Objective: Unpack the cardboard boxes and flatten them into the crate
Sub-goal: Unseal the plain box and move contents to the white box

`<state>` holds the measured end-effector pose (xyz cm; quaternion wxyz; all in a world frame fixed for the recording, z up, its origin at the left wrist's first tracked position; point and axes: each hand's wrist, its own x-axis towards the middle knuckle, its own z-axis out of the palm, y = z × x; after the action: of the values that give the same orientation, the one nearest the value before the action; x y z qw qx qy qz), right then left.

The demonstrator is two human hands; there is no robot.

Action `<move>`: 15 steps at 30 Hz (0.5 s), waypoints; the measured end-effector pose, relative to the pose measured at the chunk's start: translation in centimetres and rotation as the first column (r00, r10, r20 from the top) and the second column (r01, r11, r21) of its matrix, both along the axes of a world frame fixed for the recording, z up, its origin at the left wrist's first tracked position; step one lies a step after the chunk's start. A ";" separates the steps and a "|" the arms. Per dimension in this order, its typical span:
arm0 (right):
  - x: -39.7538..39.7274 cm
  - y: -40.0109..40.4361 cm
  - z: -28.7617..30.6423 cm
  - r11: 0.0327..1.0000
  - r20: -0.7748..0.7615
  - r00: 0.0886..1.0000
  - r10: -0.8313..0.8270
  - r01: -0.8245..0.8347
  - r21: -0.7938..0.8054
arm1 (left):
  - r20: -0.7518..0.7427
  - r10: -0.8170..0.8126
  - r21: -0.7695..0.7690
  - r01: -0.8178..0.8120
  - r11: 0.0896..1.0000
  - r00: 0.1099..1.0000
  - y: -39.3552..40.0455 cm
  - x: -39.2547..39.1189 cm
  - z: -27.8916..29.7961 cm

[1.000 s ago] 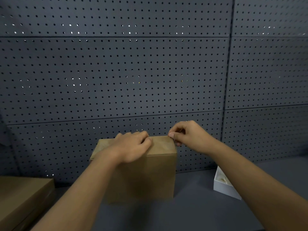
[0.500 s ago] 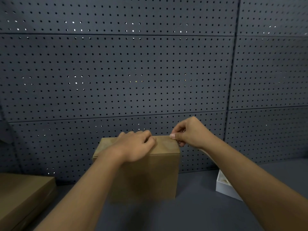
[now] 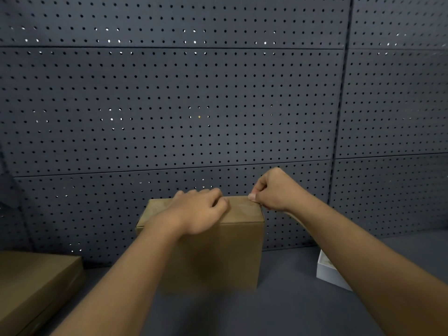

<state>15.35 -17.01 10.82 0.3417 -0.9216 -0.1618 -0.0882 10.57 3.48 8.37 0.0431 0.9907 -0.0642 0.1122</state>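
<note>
A closed brown cardboard box (image 3: 232,253) stands upright on the dark grey surface, close to the pegboard wall. My left hand (image 3: 198,212) lies palm down on the box's top, fingers curled at the middle of the lid. My right hand (image 3: 274,190) is at the top right far corner, thumb and forefinger pinched together on something thin at the lid's edge, likely tape; what it pinches is too small to make out. No crate is in view.
A flatter brown cardboard box (image 3: 34,284) lies at the lower left. A white open box (image 3: 329,272) sits at the right, partly hidden behind my right forearm. A dark perforated pegboard wall (image 3: 194,105) rises directly behind the box.
My right hand has risen slightly at the box's top right corner, still pinched. The left hand stays pressed on the lid. The view has shifted a little.
</note>
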 end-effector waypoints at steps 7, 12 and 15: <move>0.0 -0.3 -0.6 0.999 0.078 0.996 0.037 -0.038 0.014 | -0.007 0.002 0.005 -0.002 1.000 1.000 -0.1 -0.1 0.3; -0.4 -0.8 -0.7 0.985 0.168 0.972 0.165 -0.171 0.024 | -0.007 -0.001 0.002 0.001 1.000 1.000 -0.2 -0.5 0.4; -0.6 -0.7 -0.2 0.960 0.180 0.943 0.280 -0.279 -0.028 | -0.009 0.001 0.011 -0.001 1.000 1.000 -0.3 -0.9 0.5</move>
<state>14.71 -17.66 10.59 0.3338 -0.8777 -0.3214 -0.1225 9.72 3.20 8.84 0.0377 0.9914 -0.0643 0.1072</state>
